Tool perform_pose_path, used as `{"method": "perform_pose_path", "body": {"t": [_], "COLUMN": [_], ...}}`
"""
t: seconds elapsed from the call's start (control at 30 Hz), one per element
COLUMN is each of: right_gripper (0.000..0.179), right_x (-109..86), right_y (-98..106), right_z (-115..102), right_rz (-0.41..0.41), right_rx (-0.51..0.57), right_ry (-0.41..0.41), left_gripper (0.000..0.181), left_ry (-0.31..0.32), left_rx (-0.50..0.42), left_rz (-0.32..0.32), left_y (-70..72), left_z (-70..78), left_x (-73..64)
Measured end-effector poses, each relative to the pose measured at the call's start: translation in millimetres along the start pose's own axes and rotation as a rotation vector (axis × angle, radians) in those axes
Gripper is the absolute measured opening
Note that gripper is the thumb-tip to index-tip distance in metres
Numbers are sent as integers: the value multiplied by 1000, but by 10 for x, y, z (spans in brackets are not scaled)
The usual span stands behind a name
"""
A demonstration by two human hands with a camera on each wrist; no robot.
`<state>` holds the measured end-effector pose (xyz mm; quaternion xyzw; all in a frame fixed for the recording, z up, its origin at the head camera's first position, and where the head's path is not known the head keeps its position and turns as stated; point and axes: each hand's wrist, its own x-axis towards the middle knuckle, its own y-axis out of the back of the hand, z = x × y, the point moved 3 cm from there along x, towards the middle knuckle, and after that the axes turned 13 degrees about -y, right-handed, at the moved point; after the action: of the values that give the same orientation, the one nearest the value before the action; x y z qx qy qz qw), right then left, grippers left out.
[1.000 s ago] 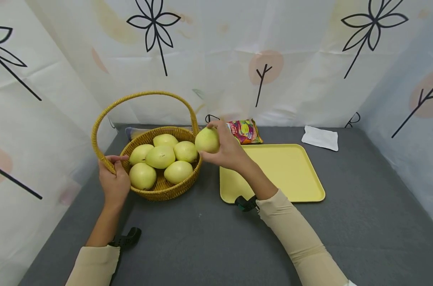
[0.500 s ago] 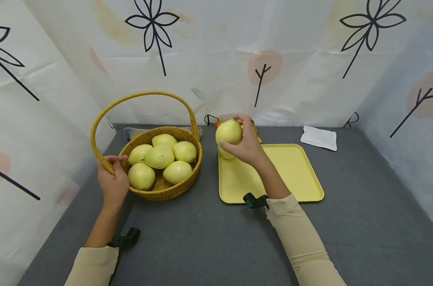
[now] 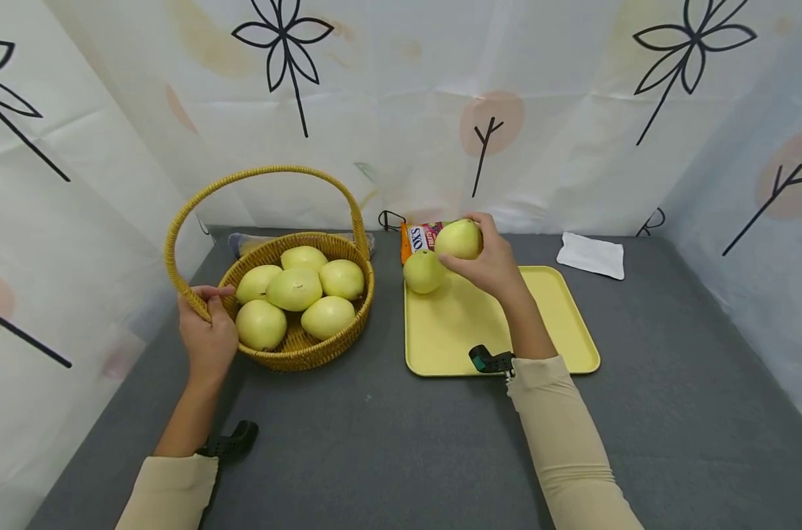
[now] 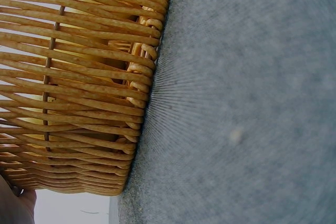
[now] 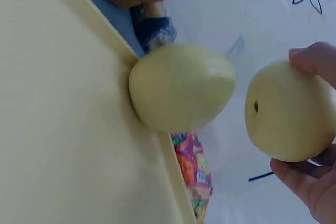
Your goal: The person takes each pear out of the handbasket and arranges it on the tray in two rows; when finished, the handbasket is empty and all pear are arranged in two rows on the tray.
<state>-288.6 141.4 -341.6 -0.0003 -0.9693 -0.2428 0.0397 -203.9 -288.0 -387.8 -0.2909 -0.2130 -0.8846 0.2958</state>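
Note:
My right hand (image 3: 496, 261) grips a pale yellow-green pear (image 3: 459, 239) between thumb and fingers, above the back of the yellow tray (image 3: 460, 338). Another pear (image 5: 181, 87) sits in the tray's back left corner, apart from the held one in the right wrist view. On the left, a wicker basket (image 3: 308, 361) with a tall arched handle (image 3: 268, 171) contains several more pears (image 3: 294, 289). My left hand (image 3: 208, 338) grips the basket at its left side, where the handle meets the rim. Woven basket wall (image 4: 79, 87) fills much of the left wrist view.
Behind the tray lies a colourful snack packet (image 3: 415, 239), partly covered by the pears. A folded white cloth (image 3: 591, 256) is at the back right. Some clear plastic packaging (image 3: 241, 243) shows behind the basket. Patterned white curtains (image 3: 401, 110) enclose the grey table (image 3: 374, 456).
My right hand has carried its pear rightward from the basket's edge to over the tray, uncovering the tray's pear and part of the packet. My left hand has stayed on the basket.

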Motion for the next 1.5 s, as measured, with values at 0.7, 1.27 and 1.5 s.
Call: {"method": "perform_pose_path", "body": {"t": [0.7,1.27,1.5], "right_gripper": [86,85,85], "right_x": [137,123,119], "right_y": [-187,-209,-213], "right_z": [349,333,289], "right_rz": [-35,-68,-65], "right_rx": [-416,-413,-454], "right_ry": [-156,-156,-102], "left_gripper": [22,20,23], "left_ry": [-21,3,-13], "left_rx": [-21,3,-4], "left_rz": [2,-22,-20], "left_y": [-3,14,15], "left_z": [26,-20,-31], "left_x": [-3,-3,-9]}}
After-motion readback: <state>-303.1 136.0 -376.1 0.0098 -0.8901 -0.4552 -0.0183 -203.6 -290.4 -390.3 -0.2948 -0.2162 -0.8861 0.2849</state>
